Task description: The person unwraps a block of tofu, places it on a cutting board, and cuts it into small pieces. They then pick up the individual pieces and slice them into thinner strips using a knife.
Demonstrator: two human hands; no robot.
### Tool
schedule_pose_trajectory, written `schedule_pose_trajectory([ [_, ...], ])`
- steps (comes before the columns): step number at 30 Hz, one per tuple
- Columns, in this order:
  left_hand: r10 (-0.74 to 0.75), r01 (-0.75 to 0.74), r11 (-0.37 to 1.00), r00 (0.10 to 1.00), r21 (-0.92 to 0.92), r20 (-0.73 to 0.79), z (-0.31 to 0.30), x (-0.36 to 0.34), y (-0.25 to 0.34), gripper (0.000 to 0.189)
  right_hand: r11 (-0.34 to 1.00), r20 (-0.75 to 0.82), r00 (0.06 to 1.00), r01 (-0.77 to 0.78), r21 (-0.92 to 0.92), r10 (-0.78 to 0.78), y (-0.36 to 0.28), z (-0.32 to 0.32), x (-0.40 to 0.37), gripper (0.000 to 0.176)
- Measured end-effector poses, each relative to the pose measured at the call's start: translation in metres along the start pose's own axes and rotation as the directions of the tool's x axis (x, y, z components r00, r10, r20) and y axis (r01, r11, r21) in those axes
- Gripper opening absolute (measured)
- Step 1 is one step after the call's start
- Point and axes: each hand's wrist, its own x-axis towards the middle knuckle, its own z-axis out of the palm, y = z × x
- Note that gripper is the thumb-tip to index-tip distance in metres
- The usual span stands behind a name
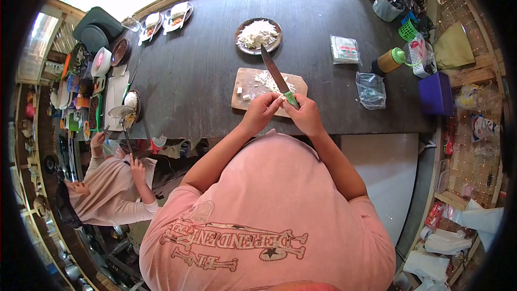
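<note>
A knife (276,75) with a green handle is in my right hand (305,117), its dark blade pointing away from me and to the left. The fingers of my left hand (263,110) are pinched together beside the handle; a small pale bit shows at their tips, too small to name. Both hands are over the near edge of a wooden cutting board (243,78). On the board lie a heap of thin white shreds (265,79) and a few small white chunks (246,97). Beyond the knife's tip, a plate (240,43) holds a pile of white shreds (258,34).
At left, another person (116,188) holds a ladle (125,133) near a plate of rice (131,100). Two plates of food (177,17) stand at the far left. A plastic packet (344,49), a plastic bag (371,91), a green-capped bottle (389,61) and a purple box (435,94) are at right.
</note>
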Motion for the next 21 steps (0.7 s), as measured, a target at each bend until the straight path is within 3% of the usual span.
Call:
schedule_pose_trajectory([
  [5,0.052,-0.050,0.998,0.997,0.042,-0.052,-0.004,-0.004,-0.002,0.024,0.995,0.052,0.997,-0.062,0.083,0.058,-0.001,0.003,0.005,0.032],
  [8,0.106,-0.093,0.984,0.991,0.150,-0.076,-0.007,-0.003,-0.002,0.023,0.981,0.114,0.987,-0.131,0.140,0.116,-0.004,0.003,0.008,0.032],
  [10,0.246,-0.199,0.911,0.965,0.360,-0.089,-0.009,-0.003,0.009,0.024,0.968,0.152,0.976,-0.179,0.175,0.153,-0.009,0.002,0.011,0.032],
  [12,0.302,-0.242,0.888,0.948,0.391,-0.099,-0.009,-0.003,0.015,0.023,0.914,0.226,0.940,-0.311,0.259,0.256,-0.014,0.002,0.012,0.032],
  [16,0.400,-0.313,0.834,0.910,0.453,-0.107,-0.012,0.002,0.012,0.018,0.906,0.240,0.943,-0.299,0.300,0.231,-0.010,0.005,0.018,0.030],
  [18,0.414,-0.313,0.808,0.905,0.499,-0.103,-0.016,0.004,0.011,0.017,0.967,0.206,0.972,-0.156,0.203,0.113,-0.005,0.010,0.021,0.028],
  [21,0.440,-0.318,0.766,0.893,0.559,-0.095,-0.020,0.008,0.008,0.016,0.953,0.244,0.963,-0.176,0.245,0.115,-0.005,0.010,0.027,0.030],
])
